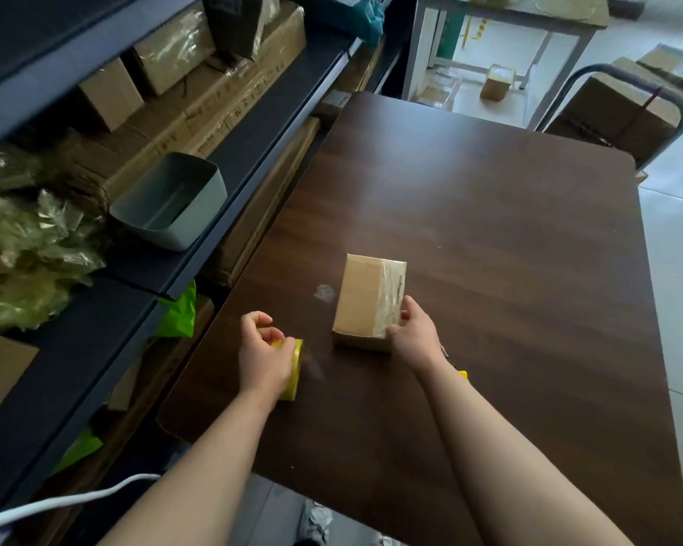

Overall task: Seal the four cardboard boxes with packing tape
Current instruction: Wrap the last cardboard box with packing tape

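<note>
- The small brown cardboard box (361,293) sits on the dark wood-grain worktop (470,230), just ahead of both hands, with its long axis running away from the person and leaning a touch to the right.
- The right hand (415,333) is clamped on the box's near right corner, fingers curled up the side that shines with clear film, so this is the nearer hand, already touching.
- The left hand (263,356) is curled over the yellow roll of packing tape (294,368), which stands on edge on the worktop just left of the box's near end, close but apart from it.
- So the box lies forward and to the right of the roll; my read is that the tape needs to travel right and then along that long axis.
- A crumpled scrap of clear tape (324,292) lies on the worktop just beside the box's left face.
- Only 1 box shows on the worktop, so I can't judge how many of the 4 are done.
</note>
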{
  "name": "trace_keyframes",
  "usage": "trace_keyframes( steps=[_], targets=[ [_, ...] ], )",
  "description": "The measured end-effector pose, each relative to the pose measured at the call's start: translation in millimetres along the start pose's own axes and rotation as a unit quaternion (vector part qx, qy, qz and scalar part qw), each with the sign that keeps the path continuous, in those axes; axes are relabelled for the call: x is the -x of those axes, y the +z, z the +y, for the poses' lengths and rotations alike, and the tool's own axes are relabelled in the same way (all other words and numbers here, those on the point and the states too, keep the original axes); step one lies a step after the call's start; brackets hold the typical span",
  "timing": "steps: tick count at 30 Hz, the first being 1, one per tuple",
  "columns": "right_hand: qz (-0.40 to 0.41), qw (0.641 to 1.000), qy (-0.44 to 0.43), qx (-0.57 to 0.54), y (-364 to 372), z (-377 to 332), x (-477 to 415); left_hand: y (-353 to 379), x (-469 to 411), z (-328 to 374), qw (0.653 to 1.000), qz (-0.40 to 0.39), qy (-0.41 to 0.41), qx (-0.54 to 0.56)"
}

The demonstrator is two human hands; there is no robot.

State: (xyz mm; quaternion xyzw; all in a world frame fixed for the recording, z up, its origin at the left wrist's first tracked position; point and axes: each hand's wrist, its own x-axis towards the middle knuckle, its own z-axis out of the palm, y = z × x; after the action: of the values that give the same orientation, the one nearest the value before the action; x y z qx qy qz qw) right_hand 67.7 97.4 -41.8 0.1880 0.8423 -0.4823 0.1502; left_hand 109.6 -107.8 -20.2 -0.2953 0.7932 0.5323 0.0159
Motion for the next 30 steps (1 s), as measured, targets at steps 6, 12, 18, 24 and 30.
trace_keyframes(
  steps=[6, 12, 18, 24, 30],
  targets=[
    [0.061, 0.98, 0.057, 0.182, 30.2, -31.4, 7.8, -26.2, -17.2, -16.6, 0.928, -0.024, 0.206, -0.311],
    [0.044, 0.962, 0.072, 0.261, 47.1, -39.0, -0.8, -24.0, -23.2, -37.9, 0.849, -0.118, 0.289, -0.427],
    [-0.092, 0.921, -0.005, 0.379, 7.0, -21.2, 5.0, -16.3, -20.0, -40.8, 0.804, -0.218, 0.281, -0.477],
    [-0.171, 0.849, -0.06, 0.497, -40.7, 6.5, 39.0, -5.8, -3.2, -18.8, 0.759, -0.166, 0.306, -0.55],
    [-0.183, 0.822, -0.03, 0.538, -64.9, 24.9, 60.7, 40.1, 2.7, -7.6, 0.874, -0.236, 0.224, -0.361]
  ],
)
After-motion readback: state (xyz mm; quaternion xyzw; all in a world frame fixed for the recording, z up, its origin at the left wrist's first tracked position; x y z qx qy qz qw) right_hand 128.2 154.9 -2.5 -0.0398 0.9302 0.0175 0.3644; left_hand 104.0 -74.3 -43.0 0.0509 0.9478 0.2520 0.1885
